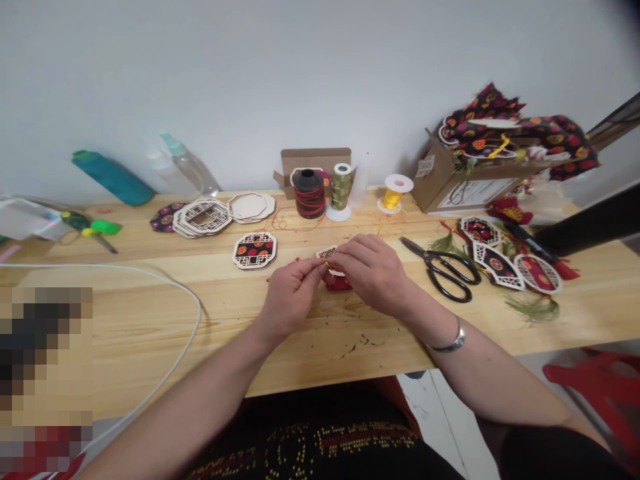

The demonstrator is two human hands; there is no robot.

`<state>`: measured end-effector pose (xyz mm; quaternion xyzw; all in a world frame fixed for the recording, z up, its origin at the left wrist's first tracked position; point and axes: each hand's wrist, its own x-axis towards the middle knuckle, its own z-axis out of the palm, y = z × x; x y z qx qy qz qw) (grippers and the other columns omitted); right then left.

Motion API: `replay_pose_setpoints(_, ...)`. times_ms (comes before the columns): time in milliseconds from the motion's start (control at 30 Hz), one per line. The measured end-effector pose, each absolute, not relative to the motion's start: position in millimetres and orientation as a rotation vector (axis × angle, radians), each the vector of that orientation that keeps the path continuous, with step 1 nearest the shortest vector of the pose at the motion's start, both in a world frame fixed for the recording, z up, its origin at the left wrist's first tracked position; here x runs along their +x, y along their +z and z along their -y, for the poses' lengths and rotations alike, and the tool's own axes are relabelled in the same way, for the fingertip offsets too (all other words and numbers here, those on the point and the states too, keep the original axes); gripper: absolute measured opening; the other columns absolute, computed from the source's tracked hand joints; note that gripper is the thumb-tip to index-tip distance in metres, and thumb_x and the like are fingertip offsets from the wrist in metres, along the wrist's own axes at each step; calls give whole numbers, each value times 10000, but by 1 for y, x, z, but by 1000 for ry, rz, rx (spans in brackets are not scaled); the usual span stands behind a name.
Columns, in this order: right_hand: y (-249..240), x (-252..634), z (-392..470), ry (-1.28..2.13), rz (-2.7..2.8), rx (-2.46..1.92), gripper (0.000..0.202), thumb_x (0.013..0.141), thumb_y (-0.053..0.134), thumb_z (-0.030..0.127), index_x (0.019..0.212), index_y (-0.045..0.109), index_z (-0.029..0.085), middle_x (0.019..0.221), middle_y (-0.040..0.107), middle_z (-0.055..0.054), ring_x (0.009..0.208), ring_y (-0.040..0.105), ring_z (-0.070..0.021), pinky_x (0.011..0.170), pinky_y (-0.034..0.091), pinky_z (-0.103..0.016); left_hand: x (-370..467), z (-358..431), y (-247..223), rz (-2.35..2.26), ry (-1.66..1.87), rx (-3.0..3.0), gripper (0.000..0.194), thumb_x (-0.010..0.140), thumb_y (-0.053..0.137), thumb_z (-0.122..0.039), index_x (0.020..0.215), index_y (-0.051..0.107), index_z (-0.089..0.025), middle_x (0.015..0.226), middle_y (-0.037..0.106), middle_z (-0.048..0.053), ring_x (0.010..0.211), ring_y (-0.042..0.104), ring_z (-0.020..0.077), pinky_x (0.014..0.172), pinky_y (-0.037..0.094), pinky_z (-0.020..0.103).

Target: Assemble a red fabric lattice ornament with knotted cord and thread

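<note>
In the head view, my left hand (295,293) and my right hand (373,273) meet over the middle of the table. Thumb and fingertips of both are pinched together around a short bit of yellow cord (328,264). Just behind the fingertips shows a pale cut-out wooden ornament (326,252), mostly covered by my right hand. A red piece (339,283) sits below the fingers, partly hidden. To the left lies an octagonal ornament (255,251) with patterned fabric in its wooden frame. Black-handled scissors (445,267) rest to the right of my right hand.
Along the wall stand a dark red thread spool (310,195), a green ribbon roll (341,187) and a yellow cord spool (397,193). Wooden frames (203,219) are stacked left. A cardboard box (450,180) of fabric and finished ornaments (500,265) are right. A white cable (193,327) crosses the left.
</note>
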<state>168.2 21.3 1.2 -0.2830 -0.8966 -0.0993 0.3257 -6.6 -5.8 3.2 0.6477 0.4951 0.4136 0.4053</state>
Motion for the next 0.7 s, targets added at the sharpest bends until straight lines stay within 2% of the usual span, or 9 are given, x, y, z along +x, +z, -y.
replay_pose_setpoints(300, 0, 170, -24, -206, 2326, -703, 257, 984, 411, 167, 875, 643, 156, 827, 690, -65, 750, 514, -171, 671, 393, -313, -6, 5, 3, -1299, 1061, 1612, 174, 850, 575, -228, 754, 711, -178, 701, 722, 3, 714, 656, 145, 762, 516, 261)
replay_pose_setpoints(500, -2, 168, -25, -188, 2313, -713, 250, 982, 420, 167, 850, 632, 148, 808, 679, -73, 735, 507, -169, 673, 400, -313, -7, 5, -4, -1291, 1103, 1411, 164, 829, 627, -267, 960, 645, -169, 684, 713, -16, 662, 660, 134, 676, 516, 245)
replay_pose_setpoints(700, -3, 168, -25, -188, 2317, -730, 253, 979, 416, 166, 837, 625, 158, 799, 671, -69, 738, 499, -174, 667, 398, -309, -7, 5, -4, -1276, 1109, 1394, 83, 824, 628, -251, 821, 613, -169, 682, 716, -6, 654, 669, 123, 664, 517, 227)
